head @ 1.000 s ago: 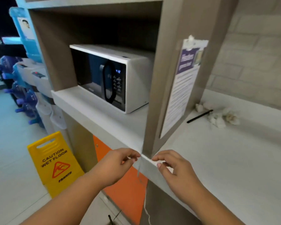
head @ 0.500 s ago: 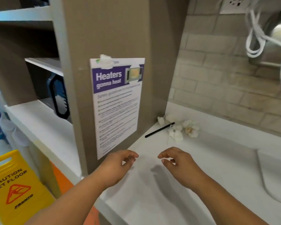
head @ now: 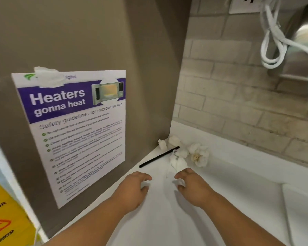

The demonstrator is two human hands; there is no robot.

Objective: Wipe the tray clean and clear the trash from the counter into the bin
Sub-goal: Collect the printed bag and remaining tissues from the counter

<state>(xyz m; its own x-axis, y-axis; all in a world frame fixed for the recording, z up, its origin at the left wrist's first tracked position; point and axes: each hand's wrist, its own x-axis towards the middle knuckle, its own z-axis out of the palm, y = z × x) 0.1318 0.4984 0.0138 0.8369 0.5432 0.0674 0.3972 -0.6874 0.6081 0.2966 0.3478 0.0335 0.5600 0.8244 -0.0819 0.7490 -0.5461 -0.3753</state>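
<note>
Hovering side by side over the white counter (head: 238, 178), the left hand (head: 133, 189) and right hand (head: 193, 188) were empty, fingers loosely curled, just short of the crumpled tissues (head: 198, 154) and black stick (head: 158, 157) lying in the corner beside the cabinet panel (head: 149, 68).

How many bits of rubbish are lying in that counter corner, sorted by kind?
Crumpled white tissue wads: 5 (some touch each other, so this is my best reading)
Thin black straw: 1
Total: 6
</note>
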